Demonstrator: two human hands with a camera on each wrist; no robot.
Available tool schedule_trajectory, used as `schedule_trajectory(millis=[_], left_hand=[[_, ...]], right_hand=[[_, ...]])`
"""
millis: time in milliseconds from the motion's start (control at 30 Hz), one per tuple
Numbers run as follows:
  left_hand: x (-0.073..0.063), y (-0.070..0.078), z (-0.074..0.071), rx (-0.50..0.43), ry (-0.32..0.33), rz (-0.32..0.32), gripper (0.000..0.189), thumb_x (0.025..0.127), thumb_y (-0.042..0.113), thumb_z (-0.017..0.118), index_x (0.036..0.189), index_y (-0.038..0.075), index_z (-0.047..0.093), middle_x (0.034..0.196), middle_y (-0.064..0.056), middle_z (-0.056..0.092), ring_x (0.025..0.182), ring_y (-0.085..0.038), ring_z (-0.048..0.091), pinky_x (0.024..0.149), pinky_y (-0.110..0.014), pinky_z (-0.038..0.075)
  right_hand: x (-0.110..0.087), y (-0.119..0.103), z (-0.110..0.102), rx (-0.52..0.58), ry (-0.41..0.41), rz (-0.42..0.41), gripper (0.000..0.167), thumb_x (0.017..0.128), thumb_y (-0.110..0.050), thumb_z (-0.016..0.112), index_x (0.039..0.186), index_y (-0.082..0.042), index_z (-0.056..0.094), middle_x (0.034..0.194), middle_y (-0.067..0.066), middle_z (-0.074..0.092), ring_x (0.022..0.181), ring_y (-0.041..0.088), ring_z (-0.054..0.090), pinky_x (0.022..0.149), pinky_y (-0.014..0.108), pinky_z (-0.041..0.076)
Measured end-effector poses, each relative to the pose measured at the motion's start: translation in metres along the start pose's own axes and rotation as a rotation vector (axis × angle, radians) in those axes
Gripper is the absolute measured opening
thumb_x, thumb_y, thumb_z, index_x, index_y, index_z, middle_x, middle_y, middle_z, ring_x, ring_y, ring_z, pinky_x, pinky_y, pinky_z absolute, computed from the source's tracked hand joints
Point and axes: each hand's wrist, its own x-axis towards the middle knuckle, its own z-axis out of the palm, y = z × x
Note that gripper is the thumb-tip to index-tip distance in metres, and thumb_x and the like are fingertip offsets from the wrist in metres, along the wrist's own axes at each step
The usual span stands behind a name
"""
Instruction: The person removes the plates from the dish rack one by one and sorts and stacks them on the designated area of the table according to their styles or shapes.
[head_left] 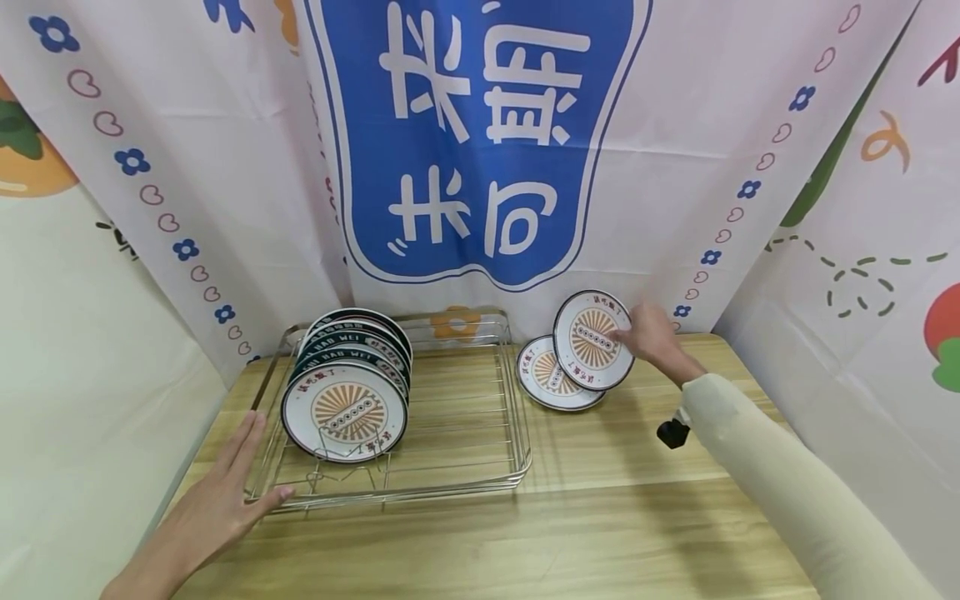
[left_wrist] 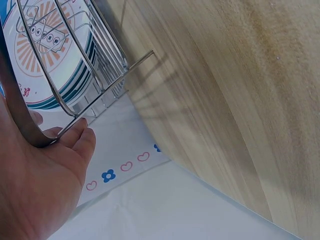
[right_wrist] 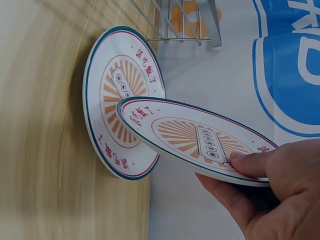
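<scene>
My right hand [head_left: 651, 340] pinches the rim of a white plate [head_left: 592, 337], thumb on its printed face and fingers beneath. The plate is tilted, overlapping a second white plate [head_left: 538, 379] that lies on the table by the back cloth. In the right wrist view, the held plate [right_wrist: 195, 137] slants up from the lower plate [right_wrist: 107, 65]. My left hand [head_left: 213, 508] touches the front left corner of a wire dish rack [head_left: 457, 400], fingers extended along its side and thumb over the front. A row of several plates [head_left: 345, 412] leans in the rack's left part.
The wooden table [head_left: 480, 550] carries the rack and plates. A printed cloth [head_left: 660, 200] hangs behind, with white side walls [head_left: 67, 350] left and right. A small black object [head_left: 672, 433] shows below the right wrist.
</scene>
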Motion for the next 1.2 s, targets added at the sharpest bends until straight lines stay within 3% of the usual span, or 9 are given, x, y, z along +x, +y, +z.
schedule_trajectory(millis=[100,267,400,533,733,1000,1200], left_hand=[[0.000,0.001,0.000,-0.004,0.001,-0.005,0.113,0.098,0.049,0.073,0.171,0.017,-0.007,0.177,-0.023,0.001,0.112,-0.063,0.062,0.059,-0.052,0.059],[0.000,0.002,-0.001,-0.016,-0.007,-0.018,0.113,0.098,0.048,0.072,0.171,0.019,-0.008,0.177,-0.022,-0.001,0.096,-0.053,0.071,0.056,-0.049,0.057],[0.000,0.002,-0.002,-0.016,-0.011,-0.023,0.113,0.098,0.048,0.073,0.171,0.018,-0.009,0.177,-0.020,-0.003,0.095,-0.054,0.070,0.058,-0.051,0.058],[-0.001,0.002,-0.002,-0.016,-0.013,-0.028,0.114,0.098,0.048,0.073,0.171,0.018,-0.009,0.177,-0.021,-0.002,0.100,-0.057,0.068,0.059,-0.053,0.058],[-0.001,0.001,-0.002,-0.021,-0.009,-0.027,0.113,0.098,0.048,0.073,0.171,0.018,-0.008,0.177,-0.022,0.000,0.103,-0.059,0.067,0.057,-0.050,0.057],[0.000,0.002,-0.003,-0.019,-0.005,-0.015,0.112,0.098,0.047,0.072,0.171,0.018,-0.008,0.177,-0.022,-0.001,0.098,-0.054,0.070,0.058,-0.051,0.058],[-0.001,0.003,-0.002,-0.017,-0.001,-0.012,0.112,0.098,0.048,0.072,0.171,0.018,-0.008,0.177,-0.022,-0.001,0.098,-0.053,0.070,0.058,-0.050,0.058]], right_hand=[[0.001,0.005,0.005,0.014,-0.019,0.023,0.028,0.093,-0.014,0.081,0.076,0.000,0.064,0.061,0.007,0.059,0.052,0.015,0.049,0.049,0.025,0.041],[0.002,0.011,0.011,0.029,-0.036,0.049,0.033,0.093,-0.017,0.082,0.074,-0.003,0.059,0.062,0.004,0.053,0.054,0.015,0.046,0.051,0.026,0.041],[0.002,0.015,0.016,0.057,-0.051,0.089,0.029,0.093,-0.018,0.081,0.092,0.006,0.064,0.077,0.012,0.061,0.065,0.021,0.056,0.058,0.030,0.050],[0.001,0.020,0.022,0.095,-0.062,0.133,0.040,0.094,-0.018,0.081,0.114,0.012,0.063,0.096,0.020,0.066,0.079,0.027,0.063,0.068,0.033,0.058],[0.001,0.026,0.030,0.126,-0.067,0.161,0.054,0.092,-0.021,0.084,0.123,0.015,0.059,0.102,0.023,0.067,0.085,0.029,0.065,0.075,0.037,0.060],[0.004,0.033,0.046,0.139,-0.121,0.275,0.048,0.093,-0.025,0.083,0.115,0.013,0.064,0.092,0.019,0.071,0.068,0.020,0.068,0.079,0.044,0.064],[0.007,0.042,0.060,0.136,-0.100,0.266,0.047,0.090,-0.027,0.086,0.109,0.010,0.064,0.082,0.013,0.069,0.060,0.017,0.065,0.063,0.035,0.062]])
